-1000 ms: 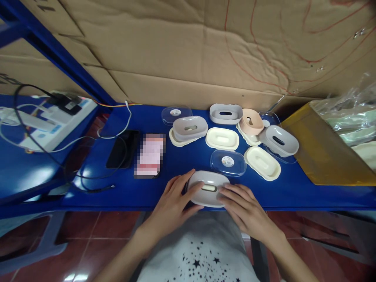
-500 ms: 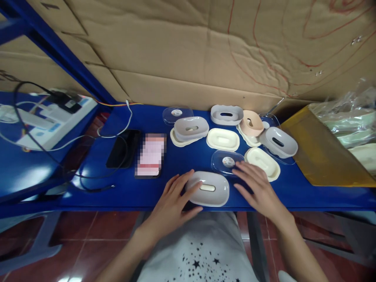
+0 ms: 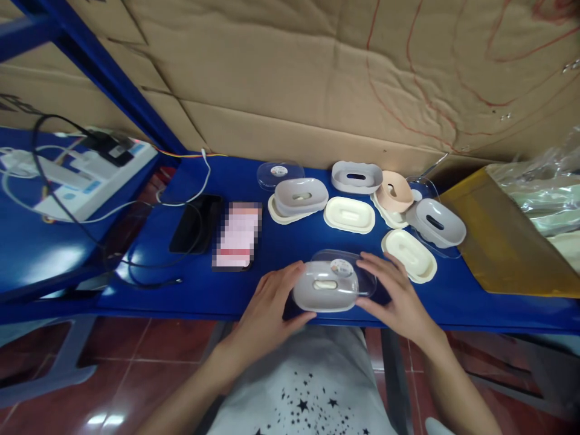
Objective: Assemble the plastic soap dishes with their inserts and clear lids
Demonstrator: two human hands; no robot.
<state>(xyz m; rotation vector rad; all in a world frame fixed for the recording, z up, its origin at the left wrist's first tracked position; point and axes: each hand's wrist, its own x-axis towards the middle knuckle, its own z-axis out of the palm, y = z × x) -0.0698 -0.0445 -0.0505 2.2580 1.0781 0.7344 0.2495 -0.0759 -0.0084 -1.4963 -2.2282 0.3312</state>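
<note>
A grey soap dish (image 3: 322, 295) with a slot in its middle rests at the front edge of the blue table (image 3: 254, 290). My left hand (image 3: 272, 305) grips its left end, fingers curled round the rim. My right hand (image 3: 394, 296) holds a clear plastic lid (image 3: 347, 270) with a round sticker, tilted over the dish's far right side. The lid partly overlaps the grey dish.
Further back lie several more dish parts: a grey one on a cream tray (image 3: 299, 196), a cream tray (image 3: 350, 214), a grey tray (image 3: 356, 176), a pink one (image 3: 393, 191), another cream tray (image 3: 409, 254). A black phone (image 3: 196, 223), cables and a yellow box (image 3: 502, 241) flank them.
My right hand left the grey dish, reached to the clear lid behind it, and has brought the lid back over the dish. My left hand stayed on the dish.
</note>
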